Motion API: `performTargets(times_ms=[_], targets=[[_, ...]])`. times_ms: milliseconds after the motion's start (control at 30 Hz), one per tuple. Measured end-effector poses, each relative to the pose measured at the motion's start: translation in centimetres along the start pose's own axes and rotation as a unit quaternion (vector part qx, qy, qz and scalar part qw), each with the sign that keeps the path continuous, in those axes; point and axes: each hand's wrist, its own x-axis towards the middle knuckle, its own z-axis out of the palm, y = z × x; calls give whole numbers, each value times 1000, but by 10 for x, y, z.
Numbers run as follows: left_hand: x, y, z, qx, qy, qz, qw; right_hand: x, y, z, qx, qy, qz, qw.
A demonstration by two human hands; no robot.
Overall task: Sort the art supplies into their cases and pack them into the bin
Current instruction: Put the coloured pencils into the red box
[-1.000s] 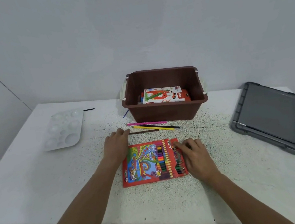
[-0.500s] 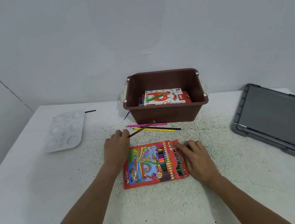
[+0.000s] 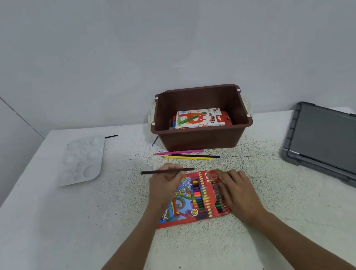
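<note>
L hand pinched a dark pencil, prob. to slot it in; R hand, fingers flat, pinned the pencil case steady.

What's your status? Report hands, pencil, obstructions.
Left hand grips brown pencil. Right hand rests on pencil case. Three loose pencils lie before bin. Path to case clear.

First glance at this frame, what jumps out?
The bright red pencil case lies at the table's near middle. The left hand pinches a dark pencil over its far edge, and the right hand rests on its right side. Behind it stands the brown bin holding an oil pastels box, with three loose pencils between bin and case.
</note>
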Motion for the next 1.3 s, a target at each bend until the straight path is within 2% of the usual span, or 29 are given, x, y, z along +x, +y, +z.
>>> performTargets(times_ms=[100, 300, 467, 500, 567, 633, 700, 867, 967, 1300], targets=[[-3, -4, 5, -16, -21, -10, 1000, 9, -11, -1, 32, 15, 25, 999], [-13, 8, 11, -66, -60, -20, 996, 28, -32, -1, 26, 35, -54, 998], [-16, 10, 7, -60, -83, -43, 994, 32, -29, -9, -6, 26, -71, 997], [-17, 9, 4, -44, -83, -47, 994, 31, -22, -11, -19, 21, -68, 997], [-17, -5, -7, 77, -51, -12, 996, 25, -4, -19, -42, 7, -53, 998], [-21, -29, -25, 263, -11, 42, 964, 19, 20, -31, -75, 19, -38, 996], [-31, -54, -40, 349, 12, 58, 935, 13, 44, -46, -125, 30, -20, 992], [-46, -71, -42, 370, -16, 64, 927, 7, 88, -69, -233, 7, 15, 972], [-46, -71, -40, 370, -18, 64, 927, 8, 94, -74, -257, 3, -2, 966], [-48, -72, -38, 370, -32, 54, 927, 25, 37, -44, -204, -17, -76, 976]])
